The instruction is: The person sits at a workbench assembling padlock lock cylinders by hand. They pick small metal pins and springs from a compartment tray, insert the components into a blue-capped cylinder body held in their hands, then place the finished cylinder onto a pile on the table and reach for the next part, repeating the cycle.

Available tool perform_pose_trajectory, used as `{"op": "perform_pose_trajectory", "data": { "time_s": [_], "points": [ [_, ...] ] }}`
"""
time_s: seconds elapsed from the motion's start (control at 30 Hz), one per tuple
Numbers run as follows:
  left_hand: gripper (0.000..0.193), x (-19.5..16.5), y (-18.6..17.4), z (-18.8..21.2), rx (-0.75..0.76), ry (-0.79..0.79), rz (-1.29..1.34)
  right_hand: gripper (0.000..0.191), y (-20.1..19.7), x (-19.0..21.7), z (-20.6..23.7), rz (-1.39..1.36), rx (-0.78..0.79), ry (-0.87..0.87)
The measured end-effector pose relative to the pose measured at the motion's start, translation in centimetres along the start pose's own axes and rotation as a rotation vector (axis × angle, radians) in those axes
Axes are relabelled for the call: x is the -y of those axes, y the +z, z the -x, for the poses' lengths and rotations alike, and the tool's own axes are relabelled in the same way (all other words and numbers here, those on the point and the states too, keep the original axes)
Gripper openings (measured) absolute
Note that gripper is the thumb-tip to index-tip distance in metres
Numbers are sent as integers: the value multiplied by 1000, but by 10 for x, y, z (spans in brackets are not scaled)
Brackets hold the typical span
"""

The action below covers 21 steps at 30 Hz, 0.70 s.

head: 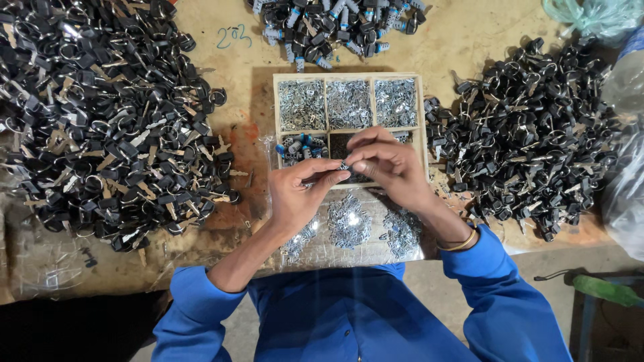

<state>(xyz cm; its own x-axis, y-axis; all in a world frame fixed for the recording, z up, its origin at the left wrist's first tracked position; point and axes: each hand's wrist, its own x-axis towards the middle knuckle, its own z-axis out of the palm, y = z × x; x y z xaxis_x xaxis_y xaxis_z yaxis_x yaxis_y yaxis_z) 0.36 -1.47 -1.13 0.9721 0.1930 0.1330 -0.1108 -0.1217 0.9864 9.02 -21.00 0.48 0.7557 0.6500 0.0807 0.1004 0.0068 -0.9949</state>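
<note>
Blue sleeves (349, 315) are filling the bottom of the view, and from them both forearms are reaching forward over a clear plastic sheet (349, 228) strewn with small heaps of silvery metal bits. Just above it the left hand (298, 194) and the right hand (389, 164) are meeting fingertip to fingertip, both nearly closed in a pinch around a small dark and silvery part (345, 165), too tiny to make out in detail. That part is being held over the lower row of a wooden compartment tray (349, 76), whose three upper compartments are holding silvery pins or springs, while the lower ones are holding a few black-and-blue cylinders and some dark pieces.

Judging by how things are lying, the work is looking well advanced but far from over: a very large pile of black-headed keys on rings (100, 114) is spreading over the left of the bench, another such pile (537, 134) is sitting to the right, and a smaller heap of black-and-blue cylinders (335, 27) is waiting beyond the tray. Which pile is finished and which is untouched I cannot tell, and the tray compartments are still looking amply stocked
</note>
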Motion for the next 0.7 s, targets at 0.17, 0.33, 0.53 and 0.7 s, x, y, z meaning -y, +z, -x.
{"op": "perform_pose_trajectory", "data": {
  "time_s": [0.17,0.33,0.53,0.7],
  "points": [
    [16,0,1,0,-5,43,37,16,4,-4,3,-20,54,40],
    [16,-1,1,0,-1,25,3,16,4,-7,3,17,50,11],
    [16,-5,-1,-2,6,25,-36,19,5,0,0,42,75,-26],
    [18,-3,0,-2,-22,25,-8,30,-10,15,-4,156,-4,57]
  ]
}}
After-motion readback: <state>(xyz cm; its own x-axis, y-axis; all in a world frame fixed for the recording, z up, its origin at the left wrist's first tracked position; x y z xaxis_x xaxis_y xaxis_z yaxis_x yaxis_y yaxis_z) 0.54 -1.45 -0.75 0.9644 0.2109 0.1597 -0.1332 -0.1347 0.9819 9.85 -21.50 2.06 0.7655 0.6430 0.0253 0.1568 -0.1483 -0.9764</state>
